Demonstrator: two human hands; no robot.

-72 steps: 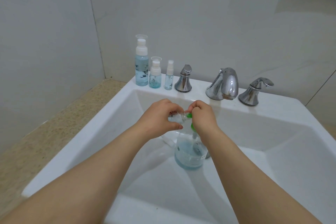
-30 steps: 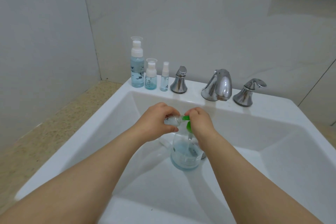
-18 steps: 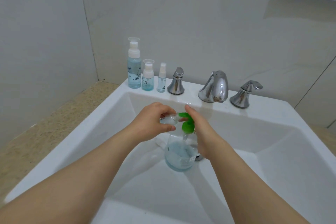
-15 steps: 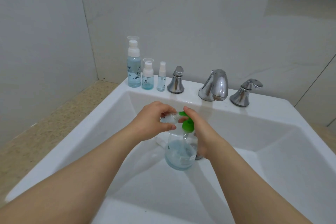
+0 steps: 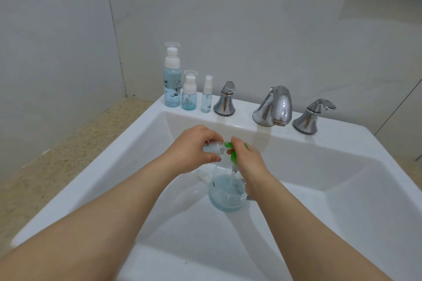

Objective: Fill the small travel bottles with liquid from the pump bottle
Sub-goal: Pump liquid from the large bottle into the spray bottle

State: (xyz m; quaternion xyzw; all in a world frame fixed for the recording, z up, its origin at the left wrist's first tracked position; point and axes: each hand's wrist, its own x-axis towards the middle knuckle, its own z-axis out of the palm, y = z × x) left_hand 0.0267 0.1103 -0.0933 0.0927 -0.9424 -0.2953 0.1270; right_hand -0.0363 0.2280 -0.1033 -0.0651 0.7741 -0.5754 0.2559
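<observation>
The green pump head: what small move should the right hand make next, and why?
Probably press the green pump head down: the right hand is curled over it, and the left hand holds the small travel bottle at its spout.

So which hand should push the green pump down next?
The right. The right hand grips the green pump head of the pump bottle, so it probably only needs to press down. The left hand is busy holding the small travel bottle at the spout.
</observation>
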